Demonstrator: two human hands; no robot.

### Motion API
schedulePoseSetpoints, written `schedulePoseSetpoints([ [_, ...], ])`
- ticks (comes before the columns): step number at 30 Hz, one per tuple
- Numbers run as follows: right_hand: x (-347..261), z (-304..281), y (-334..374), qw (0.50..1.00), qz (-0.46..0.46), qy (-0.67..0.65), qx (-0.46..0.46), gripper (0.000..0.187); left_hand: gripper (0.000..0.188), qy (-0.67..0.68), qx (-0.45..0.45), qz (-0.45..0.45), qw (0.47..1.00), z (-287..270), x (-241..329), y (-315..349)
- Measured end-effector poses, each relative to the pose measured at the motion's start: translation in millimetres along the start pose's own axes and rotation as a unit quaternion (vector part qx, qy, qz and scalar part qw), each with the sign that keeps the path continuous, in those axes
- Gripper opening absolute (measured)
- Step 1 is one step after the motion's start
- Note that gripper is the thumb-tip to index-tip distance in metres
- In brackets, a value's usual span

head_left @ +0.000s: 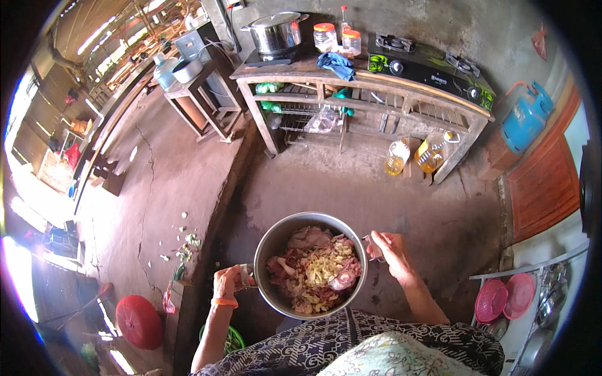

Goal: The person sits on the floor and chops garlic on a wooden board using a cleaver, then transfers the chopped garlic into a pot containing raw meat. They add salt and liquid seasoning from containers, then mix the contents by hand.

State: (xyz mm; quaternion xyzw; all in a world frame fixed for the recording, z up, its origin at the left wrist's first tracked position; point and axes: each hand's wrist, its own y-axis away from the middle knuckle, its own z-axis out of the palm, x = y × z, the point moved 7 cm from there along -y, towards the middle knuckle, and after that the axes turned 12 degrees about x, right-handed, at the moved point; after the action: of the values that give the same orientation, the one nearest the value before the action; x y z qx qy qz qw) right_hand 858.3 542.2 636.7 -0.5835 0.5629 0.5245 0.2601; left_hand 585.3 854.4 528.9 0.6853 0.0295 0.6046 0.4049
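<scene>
A large metal pot [262,245] is held in front of my body, its open top facing up. Inside lies raw meat [280,271] in pieces, with a heap of chopped pale yellow bits [321,271], perhaps garlic or ginger, on top. My left hand [227,282], with an orange band at the wrist, is closed round the handle on the pot's left side. On the opposite side, my right hand [390,252] grips the other handle [372,248], fingers curled through it.
Ahead stands a wooden table [301,74] bearing a lidded steel pot [276,34], jars [325,39], a blue cloth [337,64] and a gas stove [433,67]. Oil bottles [429,153] sit beneath. A blue gas cylinder [527,119] is at right. A floor step [229,182] runs left of me, near a red basin [139,321].
</scene>
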Motion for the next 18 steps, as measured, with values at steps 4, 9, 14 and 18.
schedulePoseSetpoints([
  [4, -42, 40, -54, 0.999, 0.014, -0.006, 0.048, 0.032, 0.033, 0.006, -0.044, 0.028, 0.999, 12, 65, -68],
  [9, -81, 58, -110, 0.993, 0.015, -0.024, 0.118, 0.029, 0.032, -0.027, -0.109, 0.118, 0.987, 54, 151, -148],
  [14, -147, 45, -196, 0.991, -0.013, -0.062, 0.116, 0.029, 0.039, 0.02, -0.141, 0.098, 0.985, 126, 224, -221],
  [18, -208, 31, -268, 0.991, -0.026, -0.064, 0.111, 0.028, 0.035, 0.082, -0.168, 0.1, 0.977, 187, 280, -267],
])
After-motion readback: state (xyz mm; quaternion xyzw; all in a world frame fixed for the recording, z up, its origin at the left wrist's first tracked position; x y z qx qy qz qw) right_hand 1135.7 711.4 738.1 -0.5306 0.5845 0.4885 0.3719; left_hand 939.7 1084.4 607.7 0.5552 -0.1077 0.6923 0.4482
